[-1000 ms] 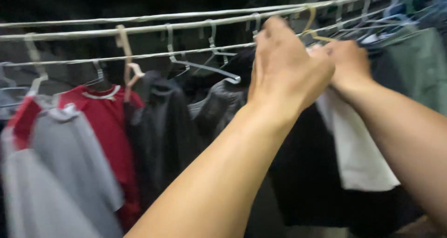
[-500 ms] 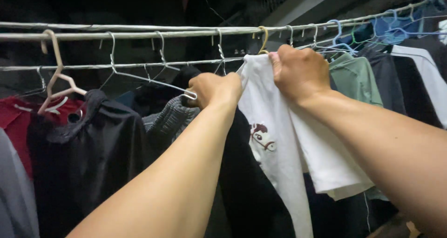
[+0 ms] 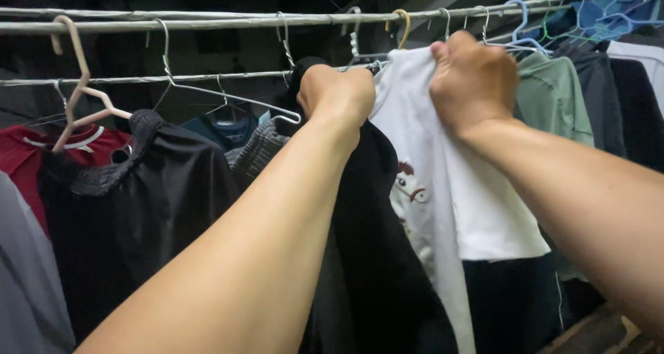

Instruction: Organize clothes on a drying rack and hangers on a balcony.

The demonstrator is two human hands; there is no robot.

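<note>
Both hands higher on the white shirt (image 3: 415,112), left hand (image 3: 337,94) newly beside its shoulder.

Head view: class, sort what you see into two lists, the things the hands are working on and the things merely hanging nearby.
In hand:
left hand, gripping black garment
right hand, gripping white printed T-shirt
tan hanger hook

Hanging nearby:
green shirt
red shirt
dark ruffled top
pink plastic hanger
metal rails
</note>
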